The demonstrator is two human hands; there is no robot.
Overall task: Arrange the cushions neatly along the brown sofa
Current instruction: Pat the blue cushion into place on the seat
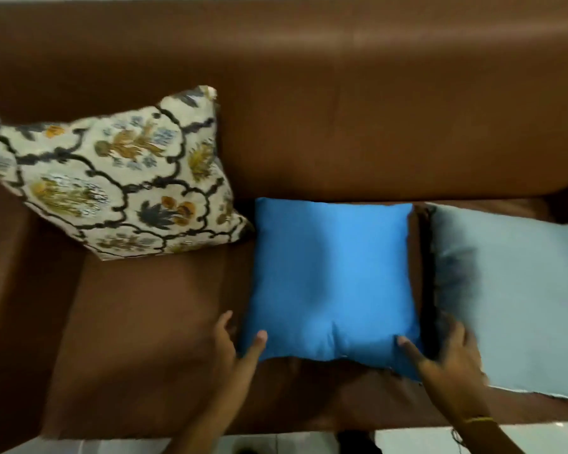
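A bright blue cushion point(332, 276) lies flat on the seat of the brown sofa point(341, 109), its far edge at the backrest. My left hand point(236, 345) grips its near left corner, thumb on top and fingers at the side. My right hand point(446, 358) holds the near right corner, thumb on the blue fabric, fingers blurred in the gap beside a pale blue cushion point(518, 299). That pale cushion lies flat at the right. A cream floral cushion point(112, 178) leans tilted against the backrest at the left.
The sofa's left armrest point(10, 290) runs down the left side. Bare seat point(151, 322) lies between the floral cushion and my left hand. Light floor tiles point(423, 440) show below the sofa's front edge.
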